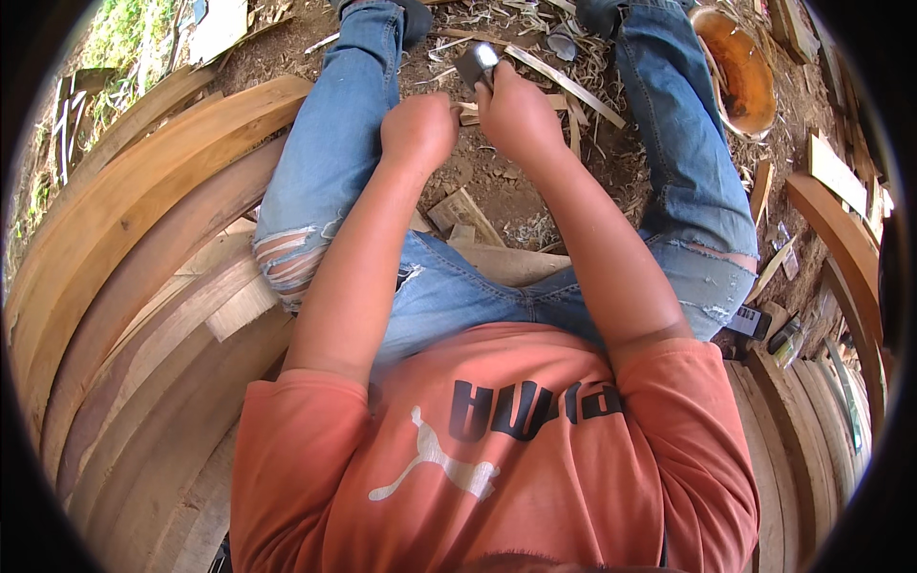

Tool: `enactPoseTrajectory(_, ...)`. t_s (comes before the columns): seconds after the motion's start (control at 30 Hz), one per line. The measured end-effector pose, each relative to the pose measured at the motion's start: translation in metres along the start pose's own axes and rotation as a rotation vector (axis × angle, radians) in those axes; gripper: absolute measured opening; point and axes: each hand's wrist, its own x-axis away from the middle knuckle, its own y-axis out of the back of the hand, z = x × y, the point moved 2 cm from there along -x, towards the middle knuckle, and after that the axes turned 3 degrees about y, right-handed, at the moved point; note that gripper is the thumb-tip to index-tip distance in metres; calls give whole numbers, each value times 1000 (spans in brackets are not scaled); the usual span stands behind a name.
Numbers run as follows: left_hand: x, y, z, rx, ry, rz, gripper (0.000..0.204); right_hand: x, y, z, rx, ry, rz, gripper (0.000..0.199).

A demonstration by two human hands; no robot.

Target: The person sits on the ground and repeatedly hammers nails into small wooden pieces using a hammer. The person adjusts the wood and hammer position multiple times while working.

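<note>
Both my arms stretch forward between my knees. My left hand (420, 132) is closed in a fist near the left leg of my jeans, and what it grips is hidden by the fingers. Close to its right, my right hand (521, 116) is wrapped around a dark, blocky metal tool (470, 69) with a shiny, light-catching face. Its exact kind does not show. A narrow pale piece of wood (468, 112) appears in the gap between the two hands; whether either one touches it, I cannot tell.
Wood shavings and offcuts (465, 216) litter the dirt floor. Long curved-looking boards (158, 196) are stacked at my left, and more boards (841, 224) lie at the right. A hollow orange-brown wooden piece (750, 81) sits beyond my right leg. A dark box-shaped object (748, 323) lies by my right knee.
</note>
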Motion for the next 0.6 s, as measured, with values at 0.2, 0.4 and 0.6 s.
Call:
enactPoseTrajectory(0.2,-3,-5,5,60,-21,-43,28,-9,-6,-10,80,48,33,31)
enactPoseTrajectory(0.4,-1,-5,8,66,-21,-58,28,2,-17,-16,116,-33,120,30)
enactPoseTrajectory(0.6,1,-7,7,25,-50,-76,26,1,2,14,72,64,12,28)
